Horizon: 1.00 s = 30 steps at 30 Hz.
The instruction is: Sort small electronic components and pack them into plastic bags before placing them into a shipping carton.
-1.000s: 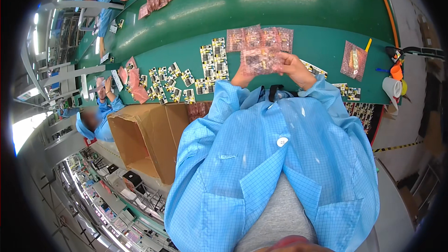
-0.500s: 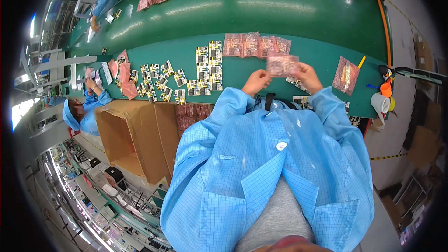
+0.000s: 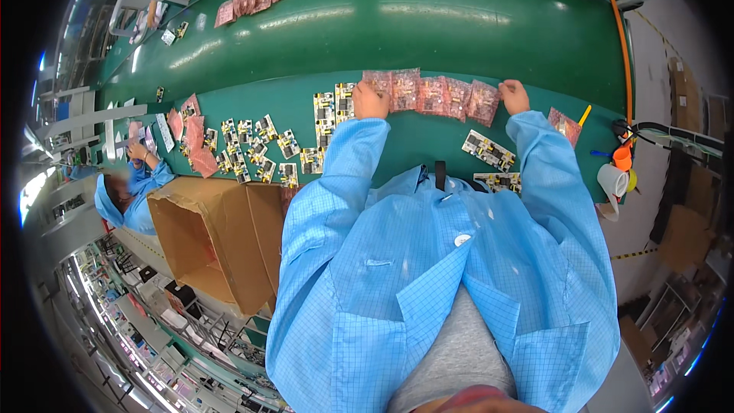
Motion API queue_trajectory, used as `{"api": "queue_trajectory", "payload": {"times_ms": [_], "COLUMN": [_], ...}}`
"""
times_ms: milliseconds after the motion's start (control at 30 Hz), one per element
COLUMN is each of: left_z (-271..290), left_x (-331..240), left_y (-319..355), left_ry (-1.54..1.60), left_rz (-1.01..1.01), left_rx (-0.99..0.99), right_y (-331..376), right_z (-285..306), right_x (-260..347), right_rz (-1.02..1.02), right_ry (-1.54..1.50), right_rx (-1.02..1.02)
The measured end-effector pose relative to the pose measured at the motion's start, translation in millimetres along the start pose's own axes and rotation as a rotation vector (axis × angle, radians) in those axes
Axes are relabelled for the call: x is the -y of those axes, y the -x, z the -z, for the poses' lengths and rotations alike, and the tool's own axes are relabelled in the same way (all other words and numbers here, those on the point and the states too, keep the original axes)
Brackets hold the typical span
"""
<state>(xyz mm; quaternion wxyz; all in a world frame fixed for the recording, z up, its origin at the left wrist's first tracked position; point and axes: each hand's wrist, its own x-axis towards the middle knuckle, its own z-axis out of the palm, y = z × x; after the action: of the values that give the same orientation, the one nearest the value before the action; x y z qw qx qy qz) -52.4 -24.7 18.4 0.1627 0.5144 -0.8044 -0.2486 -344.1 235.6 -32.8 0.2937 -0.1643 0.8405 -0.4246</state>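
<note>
A row of pink bubble bags [image 3: 432, 96] with circuit boards inside lies across the green bench in front of me. My left hand [image 3: 371, 100] is at the row's left end, its fingers curled over the edge of the leftmost bag [image 3: 378, 79]. At the other end, my right hand [image 3: 514, 97] has its fingers curled together beside the rightmost bag [image 3: 483, 102], and I see nothing in them. Below my right hand lie bare circuit boards [image 3: 489, 151], close to my jacket. More bare boards [image 3: 324, 111] stand in columns beside my left hand.
Loose boards [image 3: 264, 126] and flat pink bags [image 3: 200, 149] lie farther left, near a co-worker in blue [image 3: 138, 191]. An open cardboard box [image 3: 252, 218] stands at the bench's near edge. At right are another bubble bag [image 3: 564, 126] and a white roll [image 3: 612, 181].
The bag held between my hands now lies at the right end of the row. My hands have moved apart and away from me, to the row's two ends.
</note>
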Motion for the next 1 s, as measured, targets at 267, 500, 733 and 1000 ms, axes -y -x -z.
{"api": "queue_trajectory", "payload": {"times_ms": [267, 500, 733, 1000], "left_z": [-15, 8, 31, -25], "left_x": [14, 5, -51, -55], "left_y": [-16, -13, -4, 2], "left_ry": [-0.182, -0.132, 0.179, -0.196], "left_rz": [0.07, -0.056, 0.048, 0.265], "left_rx": [0.009, 0.168, 0.252, 0.168], "right_y": [48, 33, 63, 58], "right_z": [-42, -31, -45, -109], "right_x": [48, 36, 59, 64], "right_rz": [-0.15, -0.157, -0.147, -0.093], "right_ry": [0.223, 0.235, -0.369, -0.248], "right_rx": [-0.114, -0.075, 0.084, -0.004]}}
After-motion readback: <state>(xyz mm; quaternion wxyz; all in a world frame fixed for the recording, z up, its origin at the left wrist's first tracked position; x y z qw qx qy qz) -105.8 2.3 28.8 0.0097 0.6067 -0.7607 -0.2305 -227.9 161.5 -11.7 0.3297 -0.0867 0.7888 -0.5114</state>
